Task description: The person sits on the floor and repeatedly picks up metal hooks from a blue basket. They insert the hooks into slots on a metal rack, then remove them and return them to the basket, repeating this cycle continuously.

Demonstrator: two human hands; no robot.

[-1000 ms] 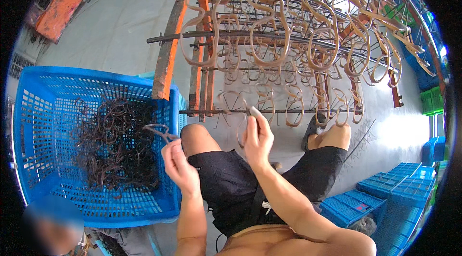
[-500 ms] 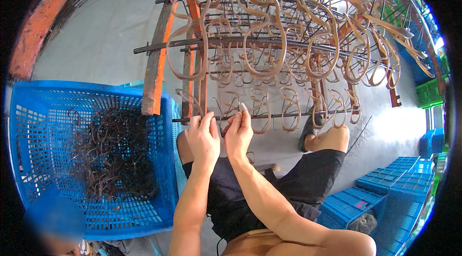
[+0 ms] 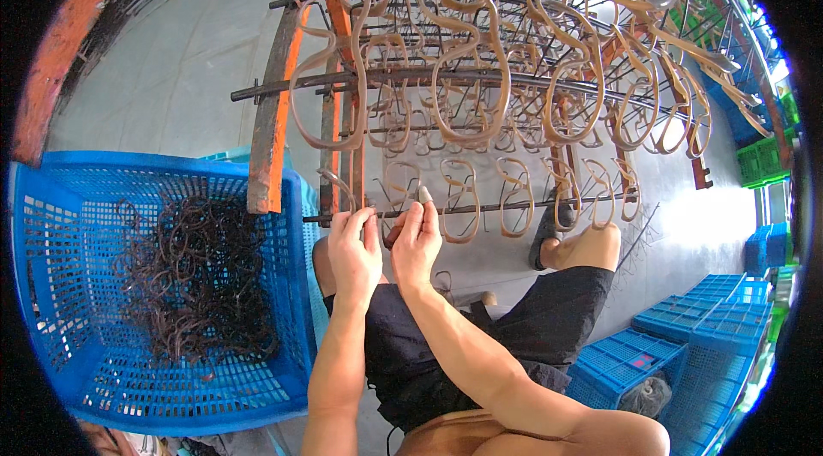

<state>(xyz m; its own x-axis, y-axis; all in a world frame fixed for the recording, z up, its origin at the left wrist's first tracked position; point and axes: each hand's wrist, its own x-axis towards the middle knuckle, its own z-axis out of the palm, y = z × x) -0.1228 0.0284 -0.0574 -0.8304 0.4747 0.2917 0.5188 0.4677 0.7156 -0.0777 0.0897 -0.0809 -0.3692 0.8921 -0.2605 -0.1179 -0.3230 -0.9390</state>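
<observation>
My left hand [image 3: 354,252] is closed, fingertips pinched at the low black rod [image 3: 490,208] near its left end. A curved brown eyeglass frame [image 3: 338,186] shows just above these fingers, its lower part hidden. Beside it, my right hand [image 3: 417,246] is closed too, thumb and fingers together, with a pale cover [image 3: 423,195] on one fingertip. A dark bit shows at its inner edge. What either hand grips is hidden. More brown figure-eight eyeglass frames [image 3: 460,199] hang along this rod to the right.
Larger frames [image 3: 467,70] hang from upper rods on an orange rack [image 3: 267,169]. At left stands a blue basket [image 3: 296,285] holding a tangle of dark brown frames [image 3: 201,280]. Blue crates [image 3: 630,357] stand at lower right. My knees are under the rack.
The view has shifted slightly, so rack and basket sit a little lower and left. Both hands stay closed at the same spot by the low rod. The person at lower left has mostly left view.
</observation>
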